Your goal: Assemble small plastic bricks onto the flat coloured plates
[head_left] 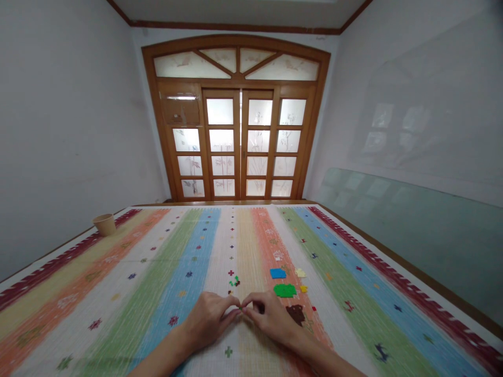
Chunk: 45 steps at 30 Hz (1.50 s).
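My left hand (pixel 211 317) and my right hand (pixel 272 315) meet fingertip to fingertip low in the middle of the head view. Thumb and forefinger of each are pinched around a tiny green piece (pixel 240 308), mostly hidden by the fingers. Just beyond them lie several loose small green and brown pieces (pixel 234 281). Right of these is a green cluster of small pieces (pixel 285 290), with a blue cluster (pixel 277 273) behind it. Beside my right hand sits a brown cluster (pixel 295 314), partly covered by the hand.
A cream cluster (pixel 301 273), a small yellow cluster (pixel 304 288) and a red piece (pixel 314 309) lie further right. A tan cup (pixel 105 224) stands at the table's far left. The striped tablecloth (pixel 157 293) covers the table; wooden doors (pixel 240 152) stand beyond.
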Tool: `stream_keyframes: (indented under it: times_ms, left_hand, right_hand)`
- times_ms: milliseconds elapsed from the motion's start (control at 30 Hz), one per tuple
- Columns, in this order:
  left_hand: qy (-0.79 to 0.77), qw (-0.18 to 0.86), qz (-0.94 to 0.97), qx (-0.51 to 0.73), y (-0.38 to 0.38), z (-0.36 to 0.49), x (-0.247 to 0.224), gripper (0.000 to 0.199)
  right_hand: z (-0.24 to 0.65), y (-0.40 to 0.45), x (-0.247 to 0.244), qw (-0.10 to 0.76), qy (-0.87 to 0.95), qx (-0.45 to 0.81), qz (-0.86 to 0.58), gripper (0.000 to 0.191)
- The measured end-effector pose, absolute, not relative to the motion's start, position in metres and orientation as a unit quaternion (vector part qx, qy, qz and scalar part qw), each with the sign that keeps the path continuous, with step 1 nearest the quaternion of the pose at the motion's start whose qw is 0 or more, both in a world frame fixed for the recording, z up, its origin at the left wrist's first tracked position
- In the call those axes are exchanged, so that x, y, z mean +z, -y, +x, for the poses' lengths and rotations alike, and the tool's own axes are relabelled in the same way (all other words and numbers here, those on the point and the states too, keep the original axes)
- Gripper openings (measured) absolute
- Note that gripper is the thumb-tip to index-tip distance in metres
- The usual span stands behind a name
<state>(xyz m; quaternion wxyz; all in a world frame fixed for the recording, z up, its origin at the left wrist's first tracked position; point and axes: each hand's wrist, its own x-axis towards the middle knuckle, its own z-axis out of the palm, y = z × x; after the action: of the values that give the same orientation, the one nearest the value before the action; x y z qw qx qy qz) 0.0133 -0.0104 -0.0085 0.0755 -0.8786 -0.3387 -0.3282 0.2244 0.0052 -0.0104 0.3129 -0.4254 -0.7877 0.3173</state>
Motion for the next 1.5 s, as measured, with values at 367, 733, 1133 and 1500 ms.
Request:
stream_keyframes:
  times_ms: [367,733,1133,1500]
  left_hand:
    - [0.328,0.088,-0.877,-0.34,0.0096,0.0132,-0.0112,0.025]
    - [0.333,0.073,-0.877,-0.339,0.0086,0.013,-0.0124,0.025]
    - [0.347,0.061,-0.88,-0.32,0.0087,0.0123,-0.0101,0.021]
    - [0.339,0.047,-0.889,-0.303,0.0049,0.0105,-0.0166,0.017]
  right_hand:
    - [0.2212,-0.0062,-0.0093,0.334,0.757,0.363,-0.428,0.012]
    - [0.222,-0.0071,-0.0083,0.33,0.754,0.364,-0.436,0.01]
    - [0.2252,-0.0114,-0.0063,0.39,0.722,0.394,-0.415,0.02]
    - [0.23,-0.0147,-0.0027,0.44,0.693,0.4,-0.408,0.037]
